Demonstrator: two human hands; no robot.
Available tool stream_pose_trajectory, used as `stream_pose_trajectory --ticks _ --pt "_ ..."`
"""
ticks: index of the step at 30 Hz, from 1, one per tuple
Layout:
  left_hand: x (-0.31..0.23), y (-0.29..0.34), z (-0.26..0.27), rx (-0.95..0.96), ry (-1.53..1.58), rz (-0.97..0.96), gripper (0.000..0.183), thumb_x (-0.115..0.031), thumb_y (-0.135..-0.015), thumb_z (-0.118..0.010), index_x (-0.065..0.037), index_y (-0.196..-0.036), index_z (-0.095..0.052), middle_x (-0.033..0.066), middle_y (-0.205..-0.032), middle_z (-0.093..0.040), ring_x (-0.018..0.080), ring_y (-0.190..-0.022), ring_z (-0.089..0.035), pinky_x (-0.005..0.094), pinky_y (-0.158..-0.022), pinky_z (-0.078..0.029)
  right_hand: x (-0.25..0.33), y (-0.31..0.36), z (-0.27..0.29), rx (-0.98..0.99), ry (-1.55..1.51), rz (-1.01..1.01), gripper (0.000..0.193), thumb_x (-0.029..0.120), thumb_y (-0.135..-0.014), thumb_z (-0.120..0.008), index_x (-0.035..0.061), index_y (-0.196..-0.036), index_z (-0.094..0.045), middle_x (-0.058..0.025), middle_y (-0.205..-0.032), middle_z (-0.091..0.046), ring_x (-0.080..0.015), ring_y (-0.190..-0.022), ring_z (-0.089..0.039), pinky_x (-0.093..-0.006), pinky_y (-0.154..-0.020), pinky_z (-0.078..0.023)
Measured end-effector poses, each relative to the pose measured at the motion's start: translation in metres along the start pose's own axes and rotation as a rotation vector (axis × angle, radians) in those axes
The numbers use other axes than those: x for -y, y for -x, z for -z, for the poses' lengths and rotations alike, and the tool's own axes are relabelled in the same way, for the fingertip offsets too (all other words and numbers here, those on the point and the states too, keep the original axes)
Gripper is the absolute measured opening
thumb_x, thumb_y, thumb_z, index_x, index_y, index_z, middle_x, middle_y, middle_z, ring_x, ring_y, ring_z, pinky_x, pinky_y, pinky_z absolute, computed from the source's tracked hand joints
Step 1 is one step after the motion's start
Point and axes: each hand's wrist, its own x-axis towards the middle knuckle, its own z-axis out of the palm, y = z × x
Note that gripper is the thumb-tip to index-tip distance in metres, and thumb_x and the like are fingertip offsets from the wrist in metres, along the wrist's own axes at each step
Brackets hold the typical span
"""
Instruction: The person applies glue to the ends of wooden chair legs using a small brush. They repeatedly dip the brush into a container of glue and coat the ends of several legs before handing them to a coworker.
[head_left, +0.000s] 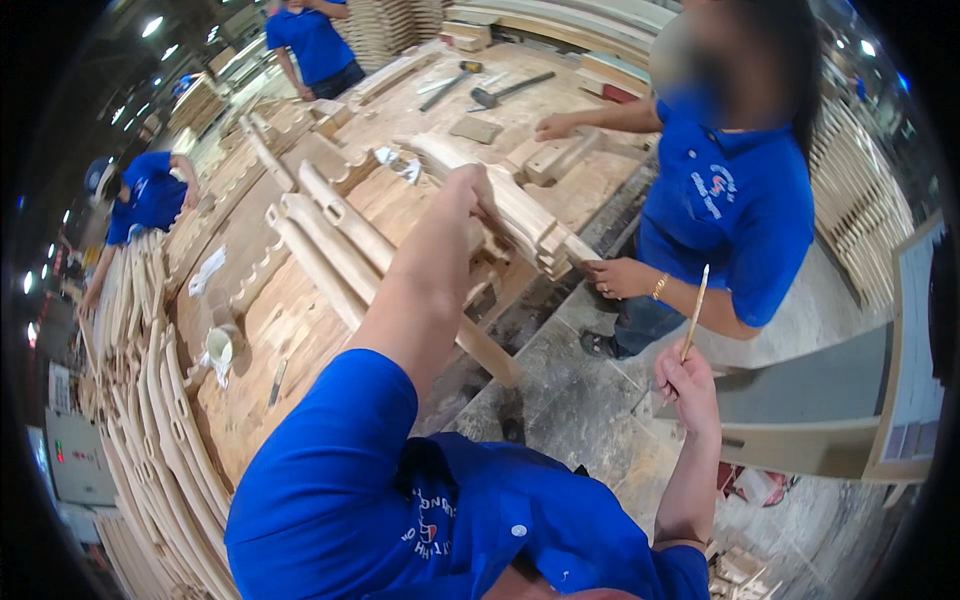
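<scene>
My left hand reaches across the bench and is closed over the edge of a long shaped wooden piece; its fingers are partly hidden. A co-worker's hand grips the near right end of the same wood, and their other hand rests near wooden blocks. Off to the right, my right hand pinches a thin wooden stick, brush-like with a pale tip, pointing upward. Several curved wooden rails lie beside my left forearm.
The plywood bench carries a small pot, a flat blade and two hammers. Many shaped wooden parts line its left edge. A co-worker stands opposite on the right; a grey-topped table is at the right.
</scene>
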Motion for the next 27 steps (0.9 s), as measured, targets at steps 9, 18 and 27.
stream_pose_trajectory --ticks 9,18,27 --pt "-0.029 0.067 0.077 0.023 0.184 -0.572 0.047 -0.024 -0.082 -0.063 -0.007 -0.122 -0.044 0.0144 -0.107 -0.056 0.0307 -0.097 -0.058 0.0473 -0.08 -0.049 0.023 -0.049 -0.048 0.262 0.106 -0.079 0.013 0.019 -0.089 -0.057 0.0089 -0.09 -0.049 0.0016 -0.07 -0.051 -0.0027 -0.052 -0.042 -0.0153 -0.045 -0.032" --pt "-0.051 0.311 0.359 -0.5 -0.076 -0.935 0.021 -0.023 -0.084 -0.066 -0.008 -0.096 -0.059 0.005 -0.084 -0.06 0.0153 -0.072 -0.064 0.0319 -0.062 -0.051 0.044 -0.127 -0.176 0.777 0.227 -0.166 0.011 0.019 -0.092 -0.055 0.0086 -0.092 -0.051 0.001 -0.064 -0.05 -0.0047 -0.047 -0.042 -0.0174 -0.039 -0.031" --pt "0.153 0.627 0.614 -1.445 -0.065 -0.849 0.021 -0.028 -0.079 -0.065 -0.008 -0.085 -0.064 0.0035 -0.077 -0.063 0.0122 -0.067 -0.061 0.0285 -0.059 -0.048 0.032 -0.086 -0.316 1.04 0.245 -0.23 0.014 0.019 -0.093 -0.054 0.0073 -0.087 -0.049 -0.0018 -0.063 -0.051 -0.006 -0.044 -0.042 -0.0184 -0.036 -0.029"
